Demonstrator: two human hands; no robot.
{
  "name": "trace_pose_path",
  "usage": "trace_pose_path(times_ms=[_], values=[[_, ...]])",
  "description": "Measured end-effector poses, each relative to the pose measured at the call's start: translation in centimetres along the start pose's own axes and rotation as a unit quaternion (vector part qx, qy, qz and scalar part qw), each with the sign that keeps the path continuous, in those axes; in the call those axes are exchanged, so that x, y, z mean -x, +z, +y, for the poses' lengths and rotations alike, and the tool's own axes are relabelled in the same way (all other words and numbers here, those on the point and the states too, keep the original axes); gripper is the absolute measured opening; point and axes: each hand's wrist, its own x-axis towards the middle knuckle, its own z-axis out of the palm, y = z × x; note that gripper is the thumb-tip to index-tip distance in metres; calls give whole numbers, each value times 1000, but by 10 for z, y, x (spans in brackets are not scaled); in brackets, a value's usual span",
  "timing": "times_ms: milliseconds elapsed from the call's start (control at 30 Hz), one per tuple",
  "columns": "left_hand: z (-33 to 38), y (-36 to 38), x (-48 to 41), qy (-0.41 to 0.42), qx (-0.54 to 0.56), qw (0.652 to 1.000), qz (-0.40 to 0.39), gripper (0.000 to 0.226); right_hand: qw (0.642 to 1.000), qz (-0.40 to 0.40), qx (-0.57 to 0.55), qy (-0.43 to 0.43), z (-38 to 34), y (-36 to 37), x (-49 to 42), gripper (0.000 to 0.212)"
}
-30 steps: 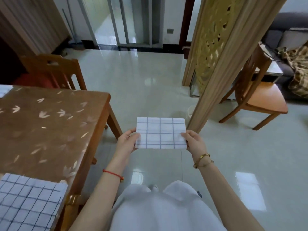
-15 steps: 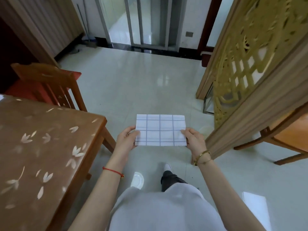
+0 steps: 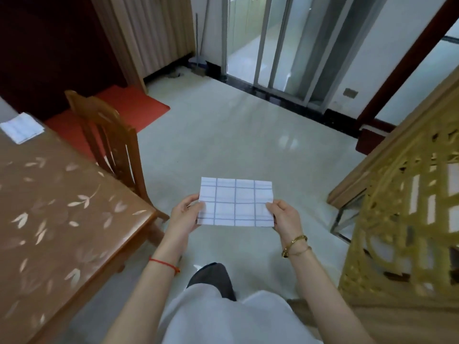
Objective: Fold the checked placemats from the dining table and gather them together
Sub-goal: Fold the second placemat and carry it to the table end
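A folded white placemat with blue checks (image 3: 235,202) hangs flat in front of me over the floor. My left hand (image 3: 185,217) pinches its left edge and my right hand (image 3: 285,217) pinches its right edge. The brown dining table (image 3: 57,219) with a leaf pattern stands to my left. Another folded white placemat (image 3: 22,127) lies on the table's far end.
A wooden chair (image 3: 111,142) stands at the table's far side, with a red mat (image 3: 129,108) on the floor behind it. A gold carved screen (image 3: 407,219) rises at my right. Pale tiled floor stretches ahead to sliding glass doors (image 3: 268,43).
I have walked forward beside the table, both hands still holding the folded placemat. The unfolded checked mat near the table's front edge has left view, and a folded one at the far end has appeared.
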Motion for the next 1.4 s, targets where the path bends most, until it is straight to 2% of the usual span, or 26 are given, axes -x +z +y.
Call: trace_pose_path(times_ms=[367,633,967,1200,1400], values=[[64,10,-146,10,44,996,83,25,994,-105,26,3,-73,88,-176,13],[146,6,-269,40,45,990,130,19,990,-139,29,7,-149,175,-305,11],[210,-16,-401,36,68,981,181,22,979,-193,63,-7,-211,284,-434,13],[263,-42,-500,33,117,956,266,22,950,-294,100,-16,-260,398,-542,6],[303,-65,-572,33,172,919,353,22,909,-378,170,-48,-312,496,-613,12]])
